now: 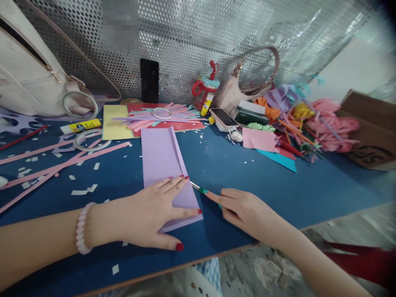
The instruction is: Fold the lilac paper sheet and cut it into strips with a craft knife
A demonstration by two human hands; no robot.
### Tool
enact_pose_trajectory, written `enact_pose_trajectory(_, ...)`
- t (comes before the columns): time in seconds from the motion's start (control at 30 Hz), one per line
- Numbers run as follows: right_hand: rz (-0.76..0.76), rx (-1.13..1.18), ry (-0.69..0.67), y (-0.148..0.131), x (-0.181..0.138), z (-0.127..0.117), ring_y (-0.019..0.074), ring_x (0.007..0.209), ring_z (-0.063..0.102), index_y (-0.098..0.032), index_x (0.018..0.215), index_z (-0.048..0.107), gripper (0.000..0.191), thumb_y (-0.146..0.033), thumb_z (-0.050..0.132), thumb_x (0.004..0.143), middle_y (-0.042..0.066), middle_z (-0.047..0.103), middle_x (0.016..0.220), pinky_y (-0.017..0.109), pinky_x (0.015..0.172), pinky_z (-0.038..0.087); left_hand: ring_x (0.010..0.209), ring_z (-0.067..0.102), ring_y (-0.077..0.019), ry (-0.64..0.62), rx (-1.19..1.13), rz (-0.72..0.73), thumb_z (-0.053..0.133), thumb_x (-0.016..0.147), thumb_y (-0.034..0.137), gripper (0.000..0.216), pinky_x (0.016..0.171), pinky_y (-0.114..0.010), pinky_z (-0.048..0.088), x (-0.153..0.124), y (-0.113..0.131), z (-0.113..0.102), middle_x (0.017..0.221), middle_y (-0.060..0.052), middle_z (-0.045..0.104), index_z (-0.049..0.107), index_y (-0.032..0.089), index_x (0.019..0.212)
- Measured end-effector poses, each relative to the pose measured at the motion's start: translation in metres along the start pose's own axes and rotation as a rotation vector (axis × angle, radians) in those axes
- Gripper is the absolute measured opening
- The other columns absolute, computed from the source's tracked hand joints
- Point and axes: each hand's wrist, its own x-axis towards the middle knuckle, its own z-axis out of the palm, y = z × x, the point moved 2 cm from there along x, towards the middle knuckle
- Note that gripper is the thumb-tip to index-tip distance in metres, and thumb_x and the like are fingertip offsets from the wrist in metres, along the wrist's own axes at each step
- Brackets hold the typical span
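A sheet of purple paper (159, 154) lies on the blue table, with a narrow strip folded over along its right edge. My left hand (161, 206) is spread flat on the sheet, fingers apart, pressing it down. In my right hand (244, 208) is a craft knife (198, 188) with a green handle and a thin silvery blade. The index finger stretches along the handle. The blade's tip meets the folded right edge of the paper, close to my left fingertips; whether it is inside the fold I cannot tell.
Paper strips (163, 117) and a tape roll lie on red and yellow sheets behind. At left are a glue stick (82, 126), another tape roll (93, 140) and a white bag (27, 70). Phones, a cup (206, 88), ribbons (328, 123) and a cardboard box (368, 128) stand right.
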Motion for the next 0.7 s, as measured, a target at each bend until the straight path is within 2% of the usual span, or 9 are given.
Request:
enact_pose_trajectory(0.17, 0.005, -0.002, -0.007, 0.006, 0.010, 0.000, 0.0167, 0.068, 0.060, -0.014, 0.131, 0.057, 0.044, -0.009, 0.042, 0.090, 0.004, 0.058, 0.077, 0.027, 0.060, 0.047, 0.143, 0.010, -0.0426, 0.029, 0.010, 0.011, 0.044, 0.089, 0.067, 0.063, 0.112, -0.058, 0.021, 0.000, 0.000, 0.003, 0.160, -0.007, 0.000, 0.034, 0.041, 0.145)
enact_pose_trajectory(0.3, 0.007, 0.006, -0.022, 0.011, 0.015, 0.001, 0.0170, 0.069, 0.060, -0.012, 0.134, 0.054, 0.046, -0.009, 0.043, 0.090, 0.004, 0.058, 0.077, 0.027, 0.061, 0.047, 0.143, 0.012, -0.0427, 0.044, 0.053, 0.036, 0.043, 0.089, 0.067, 0.062, 0.111, -0.058, 0.024, -0.001, 0.000, 0.002, 0.160, -0.009, 0.004, 0.033, 0.042, 0.145)
enact_pose_trajectory(0.37, 0.014, 0.016, -0.034, 0.012, 0.017, 0.001, 0.0174, 0.070, 0.060, -0.013, 0.136, 0.052, 0.047, -0.009, 0.043, 0.090, 0.004, 0.058, 0.077, 0.028, 0.062, 0.047, 0.143, 0.018, -0.0393, 0.036, 0.082, 0.055, 0.041, 0.091, 0.065, 0.064, 0.111, -0.054, 0.027, 0.000, -0.005, -0.004, 0.159, -0.012, 0.010, 0.029, 0.038, 0.148)
enact_pose_trajectory(0.47, 0.016, 0.026, -0.052, 0.013, 0.018, 0.001, 0.0183, 0.072, 0.060, -0.013, 0.136, 0.051, 0.047, -0.009, 0.043, 0.090, 0.005, 0.058, 0.079, 0.029, 0.063, 0.048, 0.143, 0.024, -0.0284, 0.061, 0.151, 0.062, 0.034, 0.098, 0.055, 0.064, 0.114, -0.044, 0.024, 0.008, -0.027, -0.019, 0.156, -0.014, 0.023, 0.024, 0.023, 0.152)
enact_pose_trajectory(0.53, 0.016, 0.036, -0.062, 0.013, 0.019, 0.000, 0.0184, 0.072, 0.061, -0.013, 0.136, 0.052, 0.046, -0.009, 0.043, 0.091, 0.005, 0.059, 0.079, 0.029, 0.064, 0.049, 0.146, 0.016, -0.0258, 0.104, 0.229, 0.074, 0.035, 0.099, 0.050, 0.060, 0.118, -0.044, 0.014, 0.016, -0.047, -0.029, 0.156, -0.010, 0.023, 0.028, 0.019, 0.150)
enact_pose_trajectory(0.6, 0.024, 0.047, -0.069, 0.012, 0.019, 0.000, 0.0182, 0.072, 0.061, -0.014, 0.135, 0.053, 0.046, -0.009, 0.043, 0.091, 0.005, 0.059, 0.079, 0.029, 0.064, 0.049, 0.147, 0.009, -0.0269, 0.079, 0.255, 0.085, 0.036, 0.098, 0.052, 0.060, 0.118, -0.047, 0.011, 0.024, -0.067, -0.034, 0.158, -0.008, 0.020, 0.029, 0.023, 0.150)
enact_pose_trajectory(0.7, 0.039, 0.060, -0.083, 0.012, 0.018, 0.000, 0.0182, 0.071, 0.061, -0.015, 0.135, 0.053, 0.047, -0.008, 0.044, 0.090, 0.005, 0.058, 0.079, 0.030, 0.063, 0.049, 0.146, 0.010, -0.0314, -0.041, 0.218, 0.105, 0.039, 0.095, 0.057, 0.059, 0.116, -0.052, 0.012, 0.031, -0.086, -0.033, 0.159, -0.006, 0.012, 0.028, 0.036, 0.149)
